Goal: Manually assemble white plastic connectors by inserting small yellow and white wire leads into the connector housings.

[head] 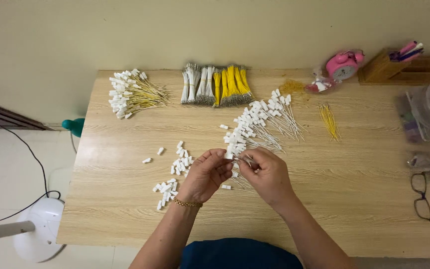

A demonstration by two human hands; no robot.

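White plastic and thin wire meet at the middle of the view, where the 2 hands come together above the wooden surface (pixel 125 219). The left hand (pixel 206 175) has its grip pinched on a small white connector (pixel 229 155) at its fingertips; the right hand (pixel 269 175) pinches a thin pale wire (pixel 242 160) just beside it. The wire's long axis runs roughly left to right, its near end pointing at the connector, so the 2 pieces lie end to end between the fingertips, touching or almost so; which one cannot be told.

Just left of the left hand lies a scatter of loose white connectors (pixel 177 167), nearer to that hand than to the right. Beyond the hands a fan of wired connectors (pixel 260 119) spreads up and to the right. Farther right lies a small bunch of yellow wires (pixel 328 119). At the far edge sit bundled grey and yellow wires (pixel 215 85), and at the far left a heap of connectors on yellow wires (pixel 133 93).
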